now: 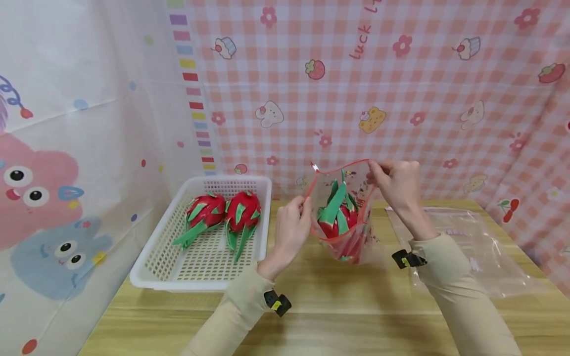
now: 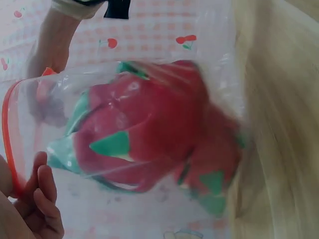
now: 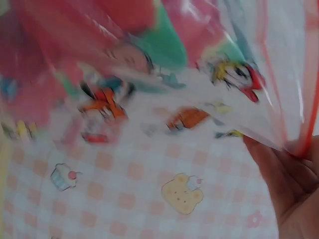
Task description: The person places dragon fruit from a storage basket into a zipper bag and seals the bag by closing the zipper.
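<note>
A clear zip bag (image 1: 356,232) with a red rim stands on the wooden table (image 1: 338,316), and a red dragon fruit (image 1: 339,217) with green leaves sits inside it. My left hand (image 1: 291,230) pinches the bag's rim on the left side. My right hand (image 1: 396,180) pinches the rim at the upper right. In the left wrist view the dragon fruit (image 2: 149,134) fills the bag, with the red rim (image 2: 7,134) beside my fingers (image 2: 42,199). The right wrist view shows the bag's printed film (image 3: 149,99) close up, held by my right hand (image 3: 294,184).
A white slotted basket (image 1: 156,269) at the left holds two more dragon fruits (image 1: 202,215) (image 1: 242,215). Another clear bag (image 1: 476,247) lies flat on the table at the right. A pink checked cloth (image 1: 401,89) hangs behind.
</note>
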Tool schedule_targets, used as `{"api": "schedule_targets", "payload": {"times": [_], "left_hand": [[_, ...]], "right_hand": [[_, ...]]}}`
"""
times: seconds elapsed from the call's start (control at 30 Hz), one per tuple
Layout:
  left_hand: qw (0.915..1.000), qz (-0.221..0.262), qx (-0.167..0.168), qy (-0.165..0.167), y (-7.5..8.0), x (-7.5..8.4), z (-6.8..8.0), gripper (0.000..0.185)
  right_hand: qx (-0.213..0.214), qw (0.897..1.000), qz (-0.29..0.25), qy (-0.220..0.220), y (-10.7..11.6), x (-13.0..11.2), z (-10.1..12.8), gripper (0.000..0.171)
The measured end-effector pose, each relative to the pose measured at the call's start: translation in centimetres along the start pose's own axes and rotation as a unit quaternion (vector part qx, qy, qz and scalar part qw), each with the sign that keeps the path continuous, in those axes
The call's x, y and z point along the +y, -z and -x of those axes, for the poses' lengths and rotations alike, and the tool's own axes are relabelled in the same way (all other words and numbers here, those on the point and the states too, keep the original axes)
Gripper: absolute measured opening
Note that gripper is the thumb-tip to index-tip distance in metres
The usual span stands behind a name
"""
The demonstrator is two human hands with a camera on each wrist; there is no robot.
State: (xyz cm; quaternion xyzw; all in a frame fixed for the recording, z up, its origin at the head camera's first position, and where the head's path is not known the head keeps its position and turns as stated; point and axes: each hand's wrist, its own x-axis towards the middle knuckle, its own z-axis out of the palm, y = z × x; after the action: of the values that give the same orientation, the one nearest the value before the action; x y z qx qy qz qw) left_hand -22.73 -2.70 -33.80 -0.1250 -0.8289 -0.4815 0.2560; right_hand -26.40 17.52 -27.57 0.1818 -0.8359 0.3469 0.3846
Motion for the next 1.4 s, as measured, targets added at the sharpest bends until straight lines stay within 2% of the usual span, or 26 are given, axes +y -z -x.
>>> {"api": "schedule_targets", "payload": {"times": [0.03, 0.1, 0.27, 0.33, 0.47, 0.63, 0.7, 0.77, 0.87, 1.03, 1.13, 1.3, 1.4], "left_hand": [[1.0000, 0.003, 0.003, 0.001, -0.1, 0.0, 0.2, 0.031], [0.9999, 0.011, -0.003, 0.008, -0.6, -0.1, 0.8, 0.031], [0.9990, 0.008, -0.030, 0.030, -1.8, -1.0, 2.4, 0.031], [0.9989, 0.007, -0.034, 0.032, -2.1, -1.2, 2.8, 0.031], [0.9979, 0.021, -0.045, 0.042, -2.3, -1.4, 3.1, 0.030], [0.9962, 0.025, -0.050, 0.067, -2.3, -1.6, 3.4, 0.027], [0.9959, 0.022, -0.049, 0.073, -2.4, -1.6, 3.5, 0.026], [0.9956, 0.021, -0.048, 0.077, -2.5, -1.5, 3.5, 0.026], [0.9956, 0.019, -0.046, 0.079, -2.5, -1.1, 3.3, 0.026], [0.9948, 0.052, -0.032, 0.081, -2.2, 0.2, 2.6, 0.026], [0.9949, 0.064, -0.033, 0.071, -2.1, 1.0, 2.6, 0.027], [0.9951, 0.052, -0.046, 0.071, -2.5, 0.8, 3.2, 0.025], [0.9926, 0.067, -0.052, 0.087, -2.8, 0.4, 3.6, 0.023]], "right_hand": [[0.011, 1.000, 0.002, 0.005, 0.0, 0.0, -0.1, 0.026], [0.007, 1.000, 0.003, 0.003, -0.3, 0.1, 0.1, 0.027], [-0.071, 0.997, 0.013, -0.012, -1.4, 0.8, 1.1, 0.026], [-0.078, 0.997, 0.013, -0.010, -1.6, 0.9, 1.5, 0.024], [-0.084, 0.996, 0.021, -0.005, -1.4, 0.7, 1.8, 0.022], [-0.155, 0.987, 0.030, -0.020, -1.2, 0.3, 2.9, 0.018], [-0.170, 0.985, 0.024, -0.024, -1.1, 0.2, 3.3, 0.019], [-0.155, 0.987, 0.019, -0.017, -1.1, 0.4, 3.3, 0.018], [-0.103, 0.994, 0.026, 0.002, -1.0, 0.8, 2.4, 0.018], [-0.032, 0.999, 0.037, 0.019, -0.8, 1.5, 0.4, 0.018], [-0.043, 0.999, 0.023, 0.012, -0.9, 1.5, 0.1, 0.020], [-0.120, 0.993, 0.016, 0.001, -1.6, 1.7, 0.8, 0.020], [-0.117, 0.993, 0.012, -0.005, -1.9, 1.9, 0.9, 0.019]]}}
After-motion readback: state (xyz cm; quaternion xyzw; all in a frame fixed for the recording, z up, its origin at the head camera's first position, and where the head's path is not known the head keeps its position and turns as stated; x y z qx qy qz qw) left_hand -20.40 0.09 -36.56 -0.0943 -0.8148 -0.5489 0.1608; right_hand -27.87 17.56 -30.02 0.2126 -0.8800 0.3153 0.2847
